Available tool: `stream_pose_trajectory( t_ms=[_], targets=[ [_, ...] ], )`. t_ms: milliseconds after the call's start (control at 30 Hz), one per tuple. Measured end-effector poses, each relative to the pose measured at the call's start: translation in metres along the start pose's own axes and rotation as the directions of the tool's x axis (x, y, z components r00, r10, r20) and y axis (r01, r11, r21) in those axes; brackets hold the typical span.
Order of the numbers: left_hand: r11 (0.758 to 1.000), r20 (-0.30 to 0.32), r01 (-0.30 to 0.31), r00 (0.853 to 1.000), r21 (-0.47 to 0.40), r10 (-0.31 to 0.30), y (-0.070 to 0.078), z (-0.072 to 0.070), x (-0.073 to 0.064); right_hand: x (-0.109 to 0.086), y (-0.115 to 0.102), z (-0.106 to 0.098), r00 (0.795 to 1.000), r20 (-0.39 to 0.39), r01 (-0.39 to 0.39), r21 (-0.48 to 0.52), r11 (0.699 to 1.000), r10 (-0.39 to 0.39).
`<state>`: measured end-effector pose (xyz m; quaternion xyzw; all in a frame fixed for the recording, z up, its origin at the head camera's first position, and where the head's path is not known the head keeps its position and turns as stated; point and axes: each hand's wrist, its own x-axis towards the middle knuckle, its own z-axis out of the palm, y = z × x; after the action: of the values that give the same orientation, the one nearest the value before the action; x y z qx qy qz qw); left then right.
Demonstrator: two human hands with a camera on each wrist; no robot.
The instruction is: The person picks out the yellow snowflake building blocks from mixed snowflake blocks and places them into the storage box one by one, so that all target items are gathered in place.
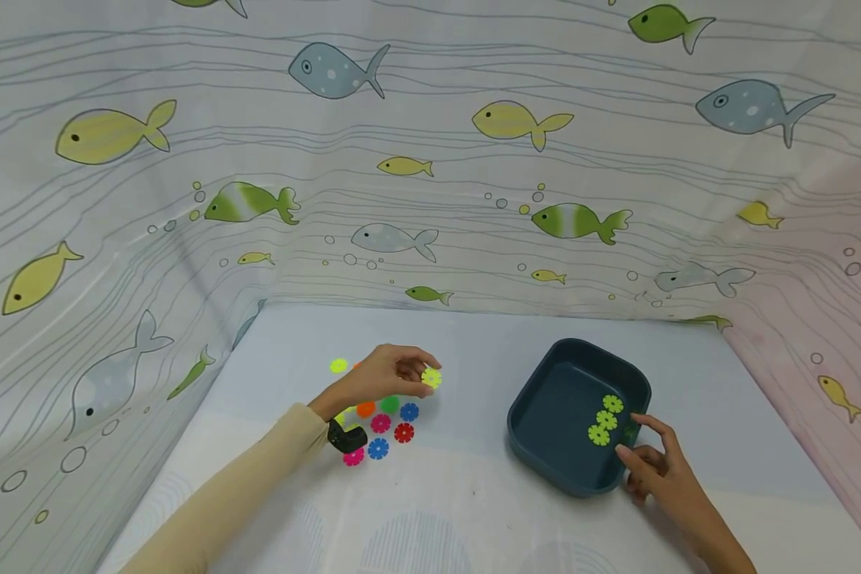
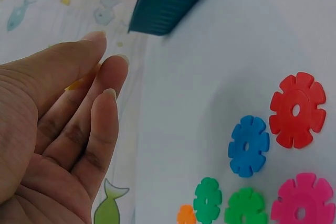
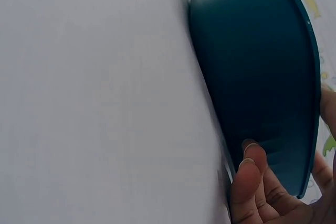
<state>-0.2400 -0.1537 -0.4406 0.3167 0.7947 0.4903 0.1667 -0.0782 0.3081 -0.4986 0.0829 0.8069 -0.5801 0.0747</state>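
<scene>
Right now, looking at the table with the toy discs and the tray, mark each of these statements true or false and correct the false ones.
1. The left hand pinches a yellow disc. True.
2. The dark blue tray holds three red discs. False: the three discs in the tray are yellow-green.
3. The right hand touches the near right side of the tray. True.
4. The loose discs on the table lie to the right of the tray. False: they lie to its left, by the left hand.
5. The tray is upside down. False: it sits open side up.
</scene>
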Motion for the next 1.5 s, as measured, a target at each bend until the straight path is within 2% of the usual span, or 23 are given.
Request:
stream_pose_trajectory(
  t_ms=[367, 767, 1067, 1500],
  targets=[
    [0.999, 0.032, -0.039, 0.999, 0.001, 0.039, 0.008, 0.012, 0.016, 0.001, -0.001, 0.001, 1.000, -0.001, -0.027, 0.003, 1.000, 0.027],
    [0.998, 0.057, -0.067, 0.996, -0.005, 0.067, 0.015, 0.026, 0.029, 0.001, 0.000, 0.000, 1.000, 0.013, -0.006, 0.008, 1.000, 0.006],
    [0.993, 0.097, -0.116, 0.989, 0.012, 0.114, 0.025, 0.035, 0.040, 0.000, 0.001, -0.001, 1.000, 0.025, -0.006, 0.017, 1.000, 0.005],
    [0.989, 0.129, -0.145, 0.981, -0.009, 0.145, 0.036, 0.050, 0.056, 0.001, 0.000, -0.001, 1.000, 0.023, -0.018, 0.009, 1.000, 0.018]
  ],
)
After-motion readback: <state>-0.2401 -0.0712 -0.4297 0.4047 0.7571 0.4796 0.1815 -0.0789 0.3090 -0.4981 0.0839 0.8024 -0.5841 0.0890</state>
